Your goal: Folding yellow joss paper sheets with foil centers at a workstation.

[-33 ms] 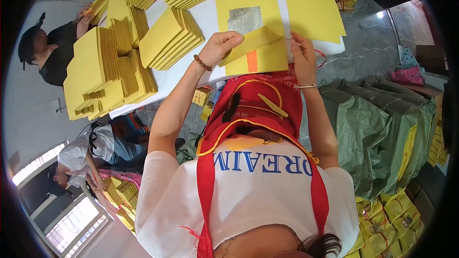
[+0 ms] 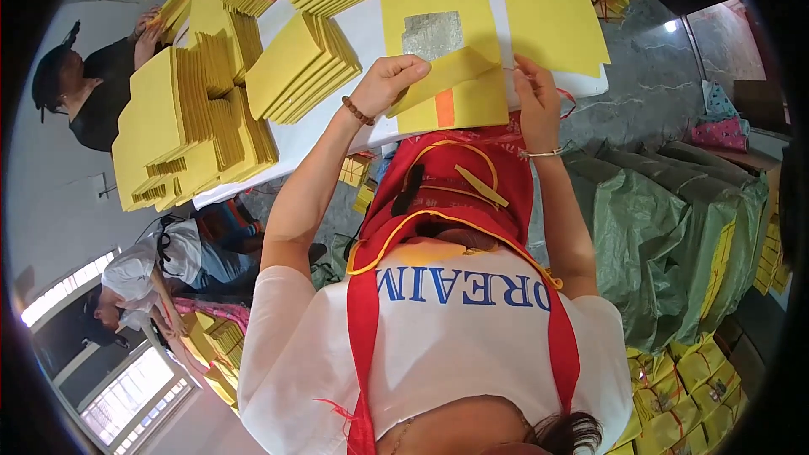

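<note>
A yellow paper sheet (image 2: 480,103) with an orange stripe (image 2: 444,108) lies at the table's near edge, its upper flap folded over and slightly raised. My left hand (image 2: 389,84) is closed on the left end of that flap, thumb on top. At the sheet's right edge is my right hand (image 2: 537,101), thumb and fingers drawn together; whatever is between them is too small to make out. Just beyond lies another yellow sheet (image 2: 392,4) bearing a silver rectangle (image 2: 432,34), partly covered by the flap. More flat yellow paper (image 2: 552,17) lies to its right.
Folded yellow stacks (image 2: 303,67) crowd the left of the white table (image 2: 366,21). A co-worker (image 2: 97,88) handles yellow paper at the far left; another person (image 2: 139,265) bends over bundles lower left. Green sacks (image 2: 640,227) and tied yellow bundles (image 2: 691,388) stand at right.
</note>
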`<control>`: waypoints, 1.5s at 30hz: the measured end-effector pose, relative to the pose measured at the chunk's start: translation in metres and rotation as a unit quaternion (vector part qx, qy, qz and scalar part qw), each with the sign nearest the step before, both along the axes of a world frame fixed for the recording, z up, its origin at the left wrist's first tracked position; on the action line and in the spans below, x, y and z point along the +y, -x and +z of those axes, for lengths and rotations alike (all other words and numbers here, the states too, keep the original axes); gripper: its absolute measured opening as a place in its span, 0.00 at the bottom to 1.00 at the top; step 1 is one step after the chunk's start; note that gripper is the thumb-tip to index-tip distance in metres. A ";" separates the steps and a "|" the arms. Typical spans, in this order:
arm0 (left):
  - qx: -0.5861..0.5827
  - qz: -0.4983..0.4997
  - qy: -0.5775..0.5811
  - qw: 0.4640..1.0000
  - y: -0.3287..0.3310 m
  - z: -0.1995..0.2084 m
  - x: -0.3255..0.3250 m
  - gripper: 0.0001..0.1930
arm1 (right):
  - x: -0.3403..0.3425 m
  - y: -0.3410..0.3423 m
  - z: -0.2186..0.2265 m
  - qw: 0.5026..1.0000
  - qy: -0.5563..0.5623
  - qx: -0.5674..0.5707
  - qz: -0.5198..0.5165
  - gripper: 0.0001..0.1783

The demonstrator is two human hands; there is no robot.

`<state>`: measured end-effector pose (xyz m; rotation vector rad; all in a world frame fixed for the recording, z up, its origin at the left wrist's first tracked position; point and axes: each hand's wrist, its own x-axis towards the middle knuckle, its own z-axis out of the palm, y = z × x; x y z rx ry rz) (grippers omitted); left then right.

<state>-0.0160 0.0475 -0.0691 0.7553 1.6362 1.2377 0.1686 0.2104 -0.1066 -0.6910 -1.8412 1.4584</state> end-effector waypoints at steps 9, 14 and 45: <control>0.017 -0.016 -0.013 1.000 -0.005 0.006 0.002 0.13 | -0.002 0.005 0.017 0.954 0.265 -0.056 0.130 0.22; 0.003 -0.022 0.025 0.999 -0.001 0.003 0.002 0.14 | -0.001 0.007 0.001 0.946 0.301 -0.013 0.121 0.21; -0.008 -0.022 -0.055 0.998 -0.006 -0.010 0.000 0.16 | -0.008 0.011 0.032 0.890 0.422 -0.007 0.172 0.32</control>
